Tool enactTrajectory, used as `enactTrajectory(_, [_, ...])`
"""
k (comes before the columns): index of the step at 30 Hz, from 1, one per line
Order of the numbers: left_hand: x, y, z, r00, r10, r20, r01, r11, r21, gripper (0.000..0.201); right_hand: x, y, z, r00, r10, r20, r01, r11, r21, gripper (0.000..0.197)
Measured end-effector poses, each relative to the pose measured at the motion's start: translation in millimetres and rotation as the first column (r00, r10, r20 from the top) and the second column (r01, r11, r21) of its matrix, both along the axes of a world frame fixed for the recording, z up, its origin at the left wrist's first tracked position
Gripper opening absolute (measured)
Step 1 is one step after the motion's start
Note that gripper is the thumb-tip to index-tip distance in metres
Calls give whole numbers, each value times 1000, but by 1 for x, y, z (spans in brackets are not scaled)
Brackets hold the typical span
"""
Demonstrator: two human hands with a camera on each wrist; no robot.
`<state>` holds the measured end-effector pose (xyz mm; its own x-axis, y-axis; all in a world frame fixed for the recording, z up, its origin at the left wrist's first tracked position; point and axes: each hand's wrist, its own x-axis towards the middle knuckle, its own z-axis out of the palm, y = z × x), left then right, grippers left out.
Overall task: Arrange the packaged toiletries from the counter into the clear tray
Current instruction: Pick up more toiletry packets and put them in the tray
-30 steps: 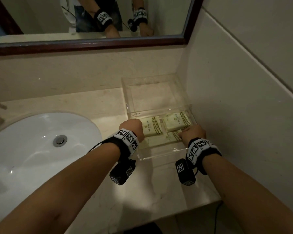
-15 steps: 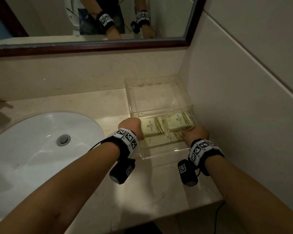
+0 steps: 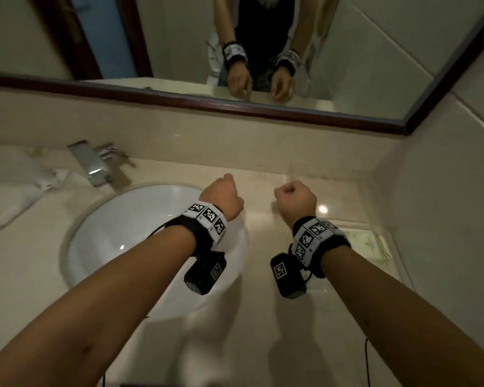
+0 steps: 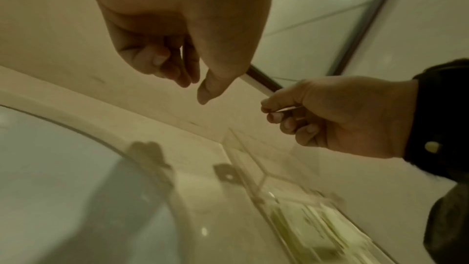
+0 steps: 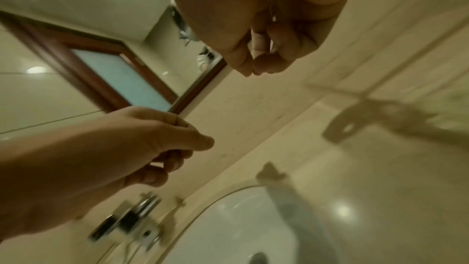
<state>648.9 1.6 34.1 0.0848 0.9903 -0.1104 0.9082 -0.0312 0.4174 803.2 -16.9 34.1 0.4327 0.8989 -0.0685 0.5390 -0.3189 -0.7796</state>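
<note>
Head view: lifted off tray since a moment ago, now up over desk beside sink; left grip loosely curled, empty; right grip fisted, empty (nothing pinched); packets left lying in tray's near section; arranging probably finished.

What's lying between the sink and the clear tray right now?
Nothing: only a bare strip of counter separates the sink from the clear tray. The head view shows this most clearly.

Left hand, right hand lifted off clear tray, seemingly empty.
</note>
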Motion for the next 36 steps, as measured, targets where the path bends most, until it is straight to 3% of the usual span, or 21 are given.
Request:
enactTrajectory(3, [-51, 4, 8, 996, 72, 46, -71, 997, -8, 28, -56, 13, 8, 992, 107, -73, -104, 993, 51, 15])
enactTrajectory(7, [-166, 12, 24, 977, 191, 93, -197, 978, 66, 22, -186, 29, 24, 933, 333, -139, -320, 941, 106, 11])
enactTrajectory(10, [-252, 19, 32, 957, 269, 109, -281, 953, 110, 12, -278, 40, 30, 882, 446, -154, -427, 893, 142, 6])
enactTrajectory(14, [-377, 32, 32, 898, 420, 128, -432, 898, 88, 14, -393, 61, 35, 830, 546, -113, -528, 835, 155, 8])
enactTrajectory(19, [-499, 54, 19, 859, 505, 89, -506, 862, -6, 14, -487, 95, 14, 813, 577, -74, -579, 815, -8, 11])
enactTrajectory(25, [-572, 101, -2, 909, 414, 52, -414, 910, -9, 27, -551, 149, -14, 814, 580, 27, -566, 803, -188, 20])
enactTrajectory(29, [-597, 139, -21, 923, 382, 40, -382, 924, -9, 28, -589, 192, -32, 772, 620, 139, -572, 773, -274, 31])
enactTrajectory(32, [-610, 166, -41, 950, 312, 1, -312, 950, 0, 33, -610, 220, -50, 670, 701, 244, -629, 710, -317, 40])
enactTrajectory(34, [-614, 179, -55, 965, 237, -117, -240, 971, -18, 37, -619, 230, -63, 559, 786, 265, -681, 617, -395, 51])
enactTrajectory(36, [-616, 189, -66, 960, 158, -231, -178, 982, -66, 44, -624, 236, -74, 516, 822, 242, -691, 566, -449, 56])
